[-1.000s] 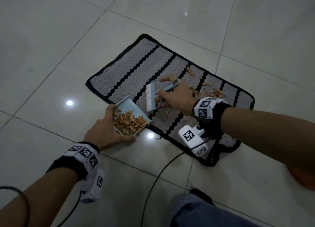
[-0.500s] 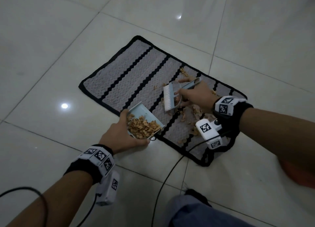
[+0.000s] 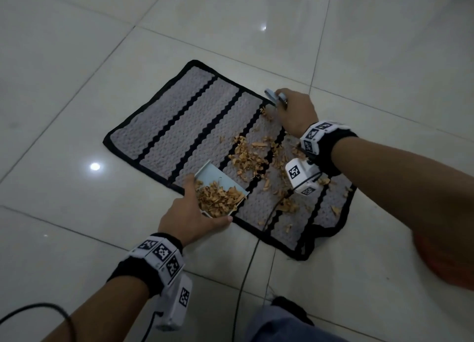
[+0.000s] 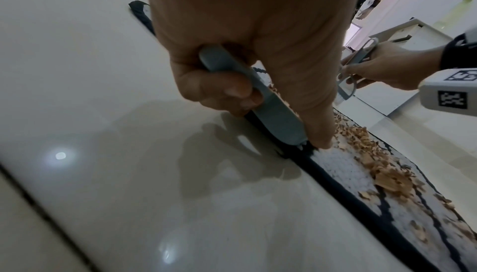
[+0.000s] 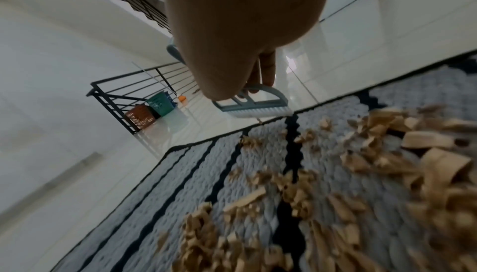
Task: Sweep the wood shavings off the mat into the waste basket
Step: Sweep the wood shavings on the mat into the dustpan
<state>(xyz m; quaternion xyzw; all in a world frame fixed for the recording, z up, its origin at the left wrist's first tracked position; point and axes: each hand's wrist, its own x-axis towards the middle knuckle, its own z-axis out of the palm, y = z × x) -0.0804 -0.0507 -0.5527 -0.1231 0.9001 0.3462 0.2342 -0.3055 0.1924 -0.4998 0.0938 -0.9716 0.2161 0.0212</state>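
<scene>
A grey mat [image 3: 179, 133] with black stripes lies on the tiled floor. Tan wood shavings [image 3: 250, 156] are scattered over its right half. My left hand [image 3: 189, 209] grips a pale blue dustpan [image 3: 218, 178] by its handle [image 4: 260, 100] at the mat's near edge; the pan holds a heap of shavings. My right hand [image 3: 293, 109] grips a small blue hand brush [image 5: 254, 107] at the mat's far edge, bristles down beyond the shavings [image 5: 361, 164]. Only the brush handle [image 3: 274, 96] shows in the head view.
A blurred orange object [image 3: 446, 262] sits at the right edge of the head view. A black cable [image 3: 246, 272] runs across the floor to the mat. Far off, a green basket [image 5: 160, 103] and a brown basket [image 5: 140, 117] stand by a black railing [image 5: 123, 84].
My right hand has carried the brush from beside the dustpan out to the mat's far edge. The left hand keeps the dustpan at the near edge.
</scene>
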